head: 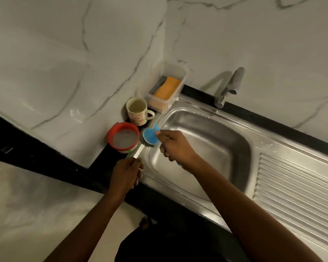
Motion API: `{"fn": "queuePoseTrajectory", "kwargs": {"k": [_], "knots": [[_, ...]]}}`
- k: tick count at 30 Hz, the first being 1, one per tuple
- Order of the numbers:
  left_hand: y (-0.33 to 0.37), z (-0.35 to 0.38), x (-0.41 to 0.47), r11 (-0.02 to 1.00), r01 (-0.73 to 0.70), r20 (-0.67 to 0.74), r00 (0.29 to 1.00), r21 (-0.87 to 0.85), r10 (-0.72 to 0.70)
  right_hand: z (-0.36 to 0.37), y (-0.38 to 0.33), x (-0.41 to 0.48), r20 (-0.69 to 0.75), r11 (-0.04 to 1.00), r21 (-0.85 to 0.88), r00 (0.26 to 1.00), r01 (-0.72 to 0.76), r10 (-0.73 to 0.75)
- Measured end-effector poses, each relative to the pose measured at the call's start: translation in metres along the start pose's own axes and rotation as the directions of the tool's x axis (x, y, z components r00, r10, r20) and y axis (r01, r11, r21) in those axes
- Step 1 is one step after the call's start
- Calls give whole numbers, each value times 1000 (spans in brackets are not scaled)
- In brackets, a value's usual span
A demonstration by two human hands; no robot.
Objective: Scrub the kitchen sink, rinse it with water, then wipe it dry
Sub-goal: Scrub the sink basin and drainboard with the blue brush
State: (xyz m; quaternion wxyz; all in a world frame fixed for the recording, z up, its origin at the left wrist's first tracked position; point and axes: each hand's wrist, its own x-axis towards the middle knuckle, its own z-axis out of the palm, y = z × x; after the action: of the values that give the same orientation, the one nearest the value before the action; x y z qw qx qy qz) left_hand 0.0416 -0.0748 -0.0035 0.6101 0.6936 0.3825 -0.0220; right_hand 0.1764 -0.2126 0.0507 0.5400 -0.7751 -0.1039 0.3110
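The stainless steel sink fills the middle right, its basin bare and shiny. My right hand is closed around the handle of a blue scrub brush, whose round head rests on the sink's left rim. My left hand presses on the sink's near-left corner rim with its fingers curled; whether it holds anything I cannot tell. A chrome tap stands behind the basin, with no water running.
A red-rimmed tub of pale paste and a patterned mug stand left of the sink. A clear tray holding an orange sponge sits in the wall corner. The ribbed drainboard extends right. Marble walls rise behind the black counter.
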Motion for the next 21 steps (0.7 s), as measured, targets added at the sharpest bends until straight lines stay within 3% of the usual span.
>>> {"fn": "queuePoseTrajectory", "kwargs": {"k": [4,9,16,21], "knots": [[-5,-28,9,999,41,-36,998,-31,-42,49,-22,42,83,912,-343,975,224,-208],[-7,-46,18,997,39,-58,997,-66,-43,87,-22,80,208,729,-638,967,247,-145],[-14,-52,21,997,47,-41,998,-67,-50,103,-6,99,119,767,-623,987,156,-104],[-16,-49,21,998,42,-29,999,-47,-43,90,-19,113,244,721,-659,968,213,-63]]}}
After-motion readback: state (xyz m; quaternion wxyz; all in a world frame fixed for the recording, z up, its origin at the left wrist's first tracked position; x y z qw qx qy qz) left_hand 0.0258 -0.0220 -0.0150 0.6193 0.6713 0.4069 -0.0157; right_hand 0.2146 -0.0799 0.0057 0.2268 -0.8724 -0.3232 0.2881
